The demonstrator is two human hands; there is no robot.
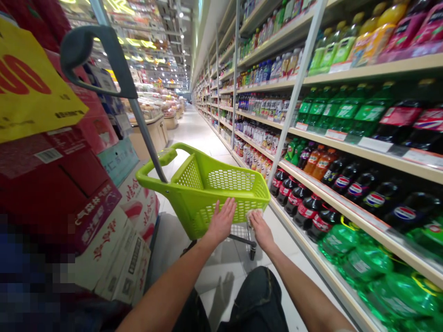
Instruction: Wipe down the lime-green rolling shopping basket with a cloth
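Observation:
A lime-green plastic shopping basket (194, 184) on wheels stands in the aisle in front of me, its grey pull handle (104, 55) rising to the upper left. My left hand (221, 221) lies flat against the basket's near wall, fingers stretched out. My right hand (260, 229) touches the near right corner and pinches a small pale thing that I cannot make out. The inside of the basket looks bare where I can see it.
Shelves of bottled soft drinks (346, 180) run along the right. Stacked red and white cartons (104, 216) with a yellow sign (31, 87) stand on the left. The tiled aisle (197, 129) stretches ahead. My knee (256, 295) shows below.

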